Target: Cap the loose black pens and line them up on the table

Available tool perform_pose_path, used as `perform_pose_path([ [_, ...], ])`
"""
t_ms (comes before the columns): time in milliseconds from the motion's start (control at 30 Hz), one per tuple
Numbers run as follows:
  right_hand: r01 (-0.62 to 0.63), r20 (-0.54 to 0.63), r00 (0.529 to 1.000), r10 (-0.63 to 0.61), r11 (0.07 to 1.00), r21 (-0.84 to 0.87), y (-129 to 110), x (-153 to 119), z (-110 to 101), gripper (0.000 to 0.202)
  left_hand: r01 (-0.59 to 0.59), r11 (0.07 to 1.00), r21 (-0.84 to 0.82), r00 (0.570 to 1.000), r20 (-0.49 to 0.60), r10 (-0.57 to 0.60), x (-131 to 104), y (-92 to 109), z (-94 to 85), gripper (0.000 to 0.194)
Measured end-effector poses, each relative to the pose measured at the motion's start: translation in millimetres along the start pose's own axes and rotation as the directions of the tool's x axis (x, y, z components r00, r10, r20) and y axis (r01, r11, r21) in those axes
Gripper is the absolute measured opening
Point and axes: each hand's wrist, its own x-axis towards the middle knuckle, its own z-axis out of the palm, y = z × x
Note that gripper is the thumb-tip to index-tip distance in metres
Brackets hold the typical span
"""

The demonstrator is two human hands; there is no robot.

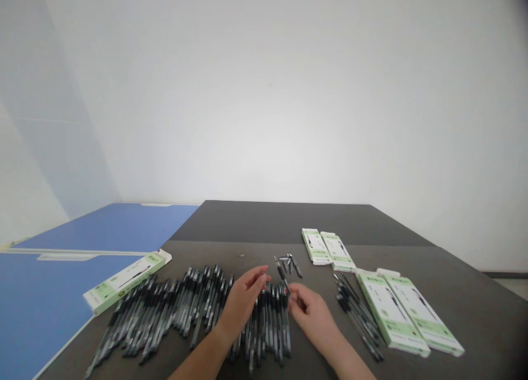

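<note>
A slim pen (281,273) with a dark grip and its tip pointing up and away is pinched between the thumb and fingers of my right hand (309,308). My left hand (242,297) is beside it on the left, its thumb and fingertips drawn together; whatever small thing may be between them is too small to make out. Below both hands lies a row of clear-barrelled pens (270,325), partly hidden by my left hand and forearm. Just beyond the held pen are several small dark and silvery pieces (291,263), perhaps pen caps.
A large spread of pens (165,314) covers the table's left front. A green and white pen box (126,281) lies at its far edge. On the right are a loose pile of pens (358,317), two near boxes (406,314) and two farther boxes (328,249). A blue table (49,308) adjoins on the left.
</note>
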Motion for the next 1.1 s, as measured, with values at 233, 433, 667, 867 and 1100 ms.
perform_pose_path([
  [233, -0.122, -0.302, 0.931, 0.206, 0.954, 0.275, 16, 12, -17, 0.021, -0.216, 0.824, 0.524, 0.975, 0.167, 0.149, 81, -18, 11.3, 0.025],
  [433, -0.129, -0.406, 0.875, 0.263, 0.936, 0.326, 24, 15, -21, 0.022, -0.304, 0.663, 0.684, 0.944, 0.309, 0.114, 136, -31, 36.9, 0.025],
  [667, -0.128, -0.423, 0.862, 0.278, 0.928, 0.349, 20, 16, -22, 0.022, -0.47, 0.531, 0.705, 0.848, 0.528, 0.051, 160, -39, 59.0, 0.022],
  [867, -0.123, -0.416, 0.862, 0.291, 0.914, 0.386, 15, 15, -25, 0.021, -0.523, 0.48, 0.704, 0.799, 0.601, -0.01, 169, -42, 56.2, 0.026],
  [1100, -0.118, -0.415, 0.86, 0.296, 0.907, 0.404, 13, 13, -25, 0.021, -0.47, 0.495, 0.731, 0.825, 0.563, -0.047, 166, -39, 48.2, 0.027],
])
